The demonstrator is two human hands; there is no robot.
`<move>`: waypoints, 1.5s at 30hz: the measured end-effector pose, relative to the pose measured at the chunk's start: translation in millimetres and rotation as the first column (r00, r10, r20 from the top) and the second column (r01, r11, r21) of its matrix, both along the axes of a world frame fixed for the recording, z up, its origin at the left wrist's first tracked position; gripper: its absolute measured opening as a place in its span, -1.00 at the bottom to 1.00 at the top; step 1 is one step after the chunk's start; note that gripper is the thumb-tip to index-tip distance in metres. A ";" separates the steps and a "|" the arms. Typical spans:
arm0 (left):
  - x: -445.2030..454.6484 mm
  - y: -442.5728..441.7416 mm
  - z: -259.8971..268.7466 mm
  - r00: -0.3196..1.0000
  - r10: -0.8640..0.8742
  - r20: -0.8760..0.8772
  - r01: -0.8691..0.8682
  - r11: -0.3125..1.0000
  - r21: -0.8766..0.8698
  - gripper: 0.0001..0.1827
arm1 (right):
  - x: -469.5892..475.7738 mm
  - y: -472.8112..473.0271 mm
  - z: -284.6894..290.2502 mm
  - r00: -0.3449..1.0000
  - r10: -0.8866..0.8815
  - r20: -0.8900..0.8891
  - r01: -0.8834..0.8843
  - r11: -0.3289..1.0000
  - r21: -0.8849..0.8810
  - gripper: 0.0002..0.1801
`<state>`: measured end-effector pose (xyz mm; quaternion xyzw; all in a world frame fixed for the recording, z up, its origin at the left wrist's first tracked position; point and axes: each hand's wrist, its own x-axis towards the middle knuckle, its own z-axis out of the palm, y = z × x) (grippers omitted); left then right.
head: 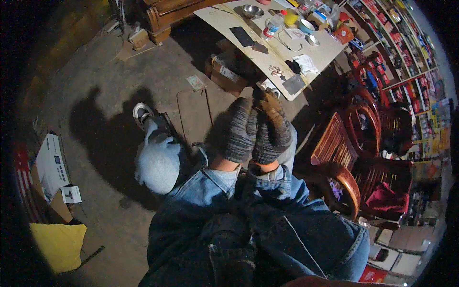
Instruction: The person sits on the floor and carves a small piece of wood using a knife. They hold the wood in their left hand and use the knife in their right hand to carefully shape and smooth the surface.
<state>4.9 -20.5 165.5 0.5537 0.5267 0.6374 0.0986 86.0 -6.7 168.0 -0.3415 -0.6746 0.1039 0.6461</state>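
Observation:
My left hand and my right hand, both in grey-black striped knit gloves, are held side by side in front of me, touching or nearly so. Brown shows on the fingers of the right glove. The fingertips are dark and partly hidden, so whether anything lies between them cannot be told. Just past them are the near corner of a pale table and an open cardboard box on the floor. My left knee in light jeans is bent at the left, above a dark shoe with a white sole.
On the table lie a dark phone, a plastic bottle, a metal bowl and a white cloth. Wooden chairs stand close on my right, before stocked shelves. Cartons and a yellow sheet are at left.

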 end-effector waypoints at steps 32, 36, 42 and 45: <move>4.5 -4.5 -17.6 0.829 -0.323 0.457 0.397 0.915 -0.074 -0.70 | 8.1 14.0 -2.6 0.989 -0.085 -0.118 0.026 0.900 -0.435 -0.80; 6.5 2.0 -12.0 0.757 -0.488 0.434 0.566 0.822 -0.062 -0.69 | 23.8 33.0 -11.8 0.962 0.042 -0.270 -0.181 0.838 -0.514 -0.77; 12.8 0.0 -7.7 0.882 -0.463 0.091 0.460 0.887 0.049 -0.68 | 45.2 39.0 -11.1 0.996 0.085 0.028 -0.067 0.916 -0.396 -0.77; 12.1 0.8 2.0 0.892 -0.437 0.112 0.436 0.899 0.039 -0.66 | 48.4 18.8 7.8 0.993 0.074 -0.097 -0.108 0.904 -0.414 -0.79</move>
